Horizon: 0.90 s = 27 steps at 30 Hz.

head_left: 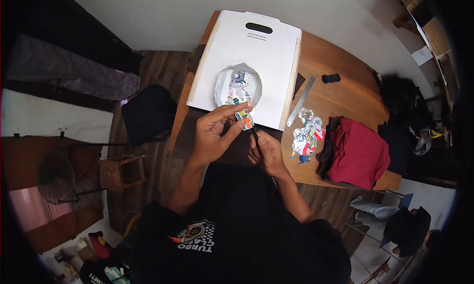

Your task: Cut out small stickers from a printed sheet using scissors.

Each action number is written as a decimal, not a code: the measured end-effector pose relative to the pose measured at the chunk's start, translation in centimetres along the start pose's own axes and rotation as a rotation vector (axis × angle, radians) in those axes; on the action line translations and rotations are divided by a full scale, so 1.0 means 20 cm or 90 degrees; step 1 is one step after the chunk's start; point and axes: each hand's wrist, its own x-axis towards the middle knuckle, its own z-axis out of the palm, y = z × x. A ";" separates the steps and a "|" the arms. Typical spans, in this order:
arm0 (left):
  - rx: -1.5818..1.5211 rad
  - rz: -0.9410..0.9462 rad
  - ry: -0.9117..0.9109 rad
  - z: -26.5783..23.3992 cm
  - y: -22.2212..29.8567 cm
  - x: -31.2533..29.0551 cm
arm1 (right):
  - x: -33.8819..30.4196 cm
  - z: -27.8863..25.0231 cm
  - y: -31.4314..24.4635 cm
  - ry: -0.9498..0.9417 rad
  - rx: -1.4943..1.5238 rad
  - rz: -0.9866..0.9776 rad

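My left hand (213,132) is closed, pinching a small colourful printed sticker (244,121) between thumb and fingers. My right hand (268,151) is wrapped round a thin dark tool (255,133), whose tip meets the lower edge of the sticker; its exact kind is too small to tell. Just beyond my fingers, a whitish many-sided bowl (259,86) holds several printed cut-outs. The bowl rests on a white board (224,39) with a dark handle slot near its far edge.
Right of the board, a metal ruler (301,101) lies on the wooden table (321,61). A heap of cut-out stickers (305,136) lies beside folded dark red cloth (358,150). Further back is a small black bundle (331,78). At left stand a dark-covered seat (149,113) and a wooden box (122,173).
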 end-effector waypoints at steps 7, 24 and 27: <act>0.010 0.012 0.006 0.00 0.00 0.00 | 0.01 -0.01 0.01 0.001 -0.003 -0.013; 0.005 0.011 0.014 0.00 0.00 0.01 | 0.00 0.00 0.00 -0.005 0.009 -0.002; 0.008 0.009 0.014 0.00 0.00 0.00 | 0.00 0.00 0.01 -0.002 0.014 -0.013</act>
